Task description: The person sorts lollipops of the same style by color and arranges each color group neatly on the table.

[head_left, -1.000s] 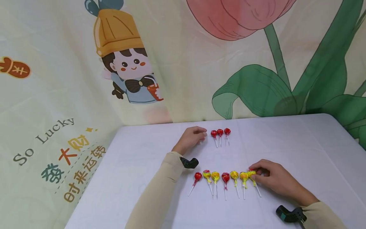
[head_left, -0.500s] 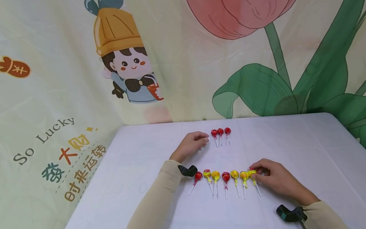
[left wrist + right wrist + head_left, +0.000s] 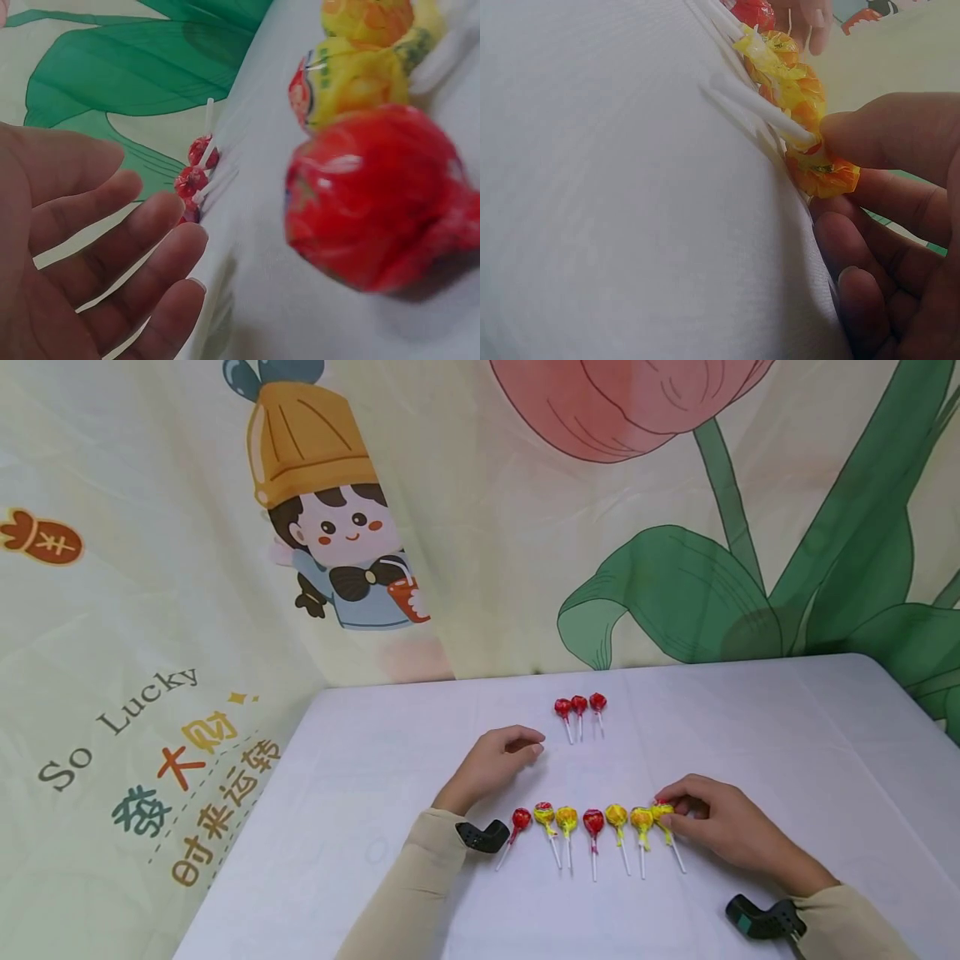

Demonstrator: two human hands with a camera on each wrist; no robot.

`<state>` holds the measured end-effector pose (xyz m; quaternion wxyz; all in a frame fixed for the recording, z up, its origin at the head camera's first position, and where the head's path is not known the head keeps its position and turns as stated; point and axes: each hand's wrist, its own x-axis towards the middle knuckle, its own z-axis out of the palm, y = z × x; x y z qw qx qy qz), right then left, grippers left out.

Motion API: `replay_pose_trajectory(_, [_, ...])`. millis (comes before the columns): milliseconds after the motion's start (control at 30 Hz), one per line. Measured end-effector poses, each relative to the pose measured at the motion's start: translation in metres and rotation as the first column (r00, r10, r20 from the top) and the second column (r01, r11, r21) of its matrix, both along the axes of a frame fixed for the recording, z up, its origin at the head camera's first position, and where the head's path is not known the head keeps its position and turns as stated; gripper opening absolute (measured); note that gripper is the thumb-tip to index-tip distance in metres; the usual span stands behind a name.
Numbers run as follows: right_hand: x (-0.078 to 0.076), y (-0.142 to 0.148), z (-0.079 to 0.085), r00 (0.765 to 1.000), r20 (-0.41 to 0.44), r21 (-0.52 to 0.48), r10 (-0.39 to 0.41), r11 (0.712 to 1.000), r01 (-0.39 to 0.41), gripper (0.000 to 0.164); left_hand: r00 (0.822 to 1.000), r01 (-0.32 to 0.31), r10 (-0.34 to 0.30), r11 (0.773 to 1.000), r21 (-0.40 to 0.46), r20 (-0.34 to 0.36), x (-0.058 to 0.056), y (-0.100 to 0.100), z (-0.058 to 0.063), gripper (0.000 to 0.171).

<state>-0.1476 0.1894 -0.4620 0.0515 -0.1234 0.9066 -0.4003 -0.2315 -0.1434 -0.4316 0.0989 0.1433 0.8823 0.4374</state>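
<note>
Several lollipops with red or yellow wrappers lie in a row on the white table, sticks toward me. My right hand (image 3: 723,822) pinches the yellow lollipop (image 3: 821,176) at the row's right end between thumb and fingers. Its head is partly covered by the fingertips in the head view. My left hand (image 3: 491,764) is over the table behind the row's left end, fingers loosely bent and holding nothing. Near its wrist lies the leftmost red lollipop (image 3: 521,819), large in the left wrist view. Beyond the left fingertips, three red lollipops (image 3: 579,703) lie together.
The white-covered table (image 3: 787,735) meets a printed cloth backdrop (image 3: 480,527) at its far edge. A black wrist camera (image 3: 483,836) on the left wrist is beside the leftmost lollipop, and another camera (image 3: 765,917) is on the right wrist.
My left hand has drawn back toward me, away from the three far red lollipops, its wrist coming close to the row's left end. The right hand keeps its pinch in place.
</note>
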Motion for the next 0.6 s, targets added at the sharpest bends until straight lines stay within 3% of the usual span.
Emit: replay_pose_trajectory(600, [0.000, -0.001, -0.003, 1.000, 0.001, 0.017, -0.009, 1.000, 0.009, 0.025, 0.999, -0.009, 0.008, 1.000, -0.020, -0.050, 0.049, -0.023, -0.013, 0.030])
